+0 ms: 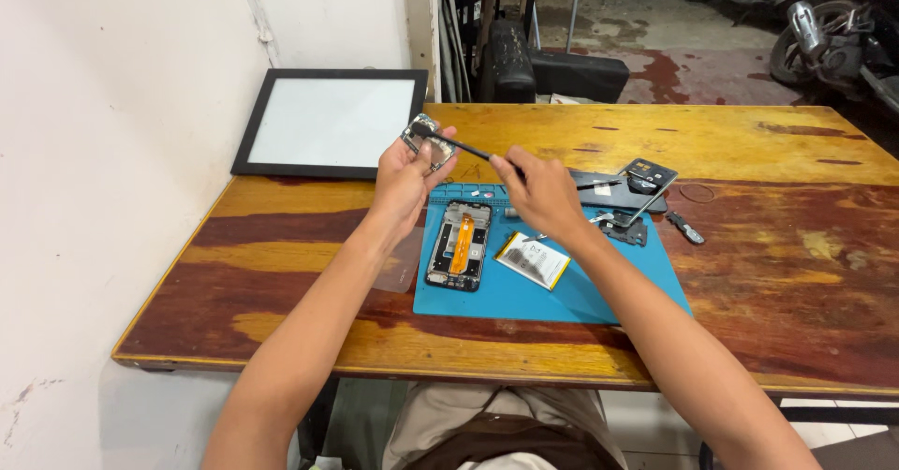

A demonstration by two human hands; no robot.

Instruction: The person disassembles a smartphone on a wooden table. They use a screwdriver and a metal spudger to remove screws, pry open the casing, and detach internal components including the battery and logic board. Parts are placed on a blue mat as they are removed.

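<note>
Centrally, above the blue mat [524, 297], the left hand [405, 182] is gripping a small phone part [429, 142] while the right hand [538, 192] is pinching a thin black tool [459, 144] against it; excess pressure could likely slip and gouge it.
</note>
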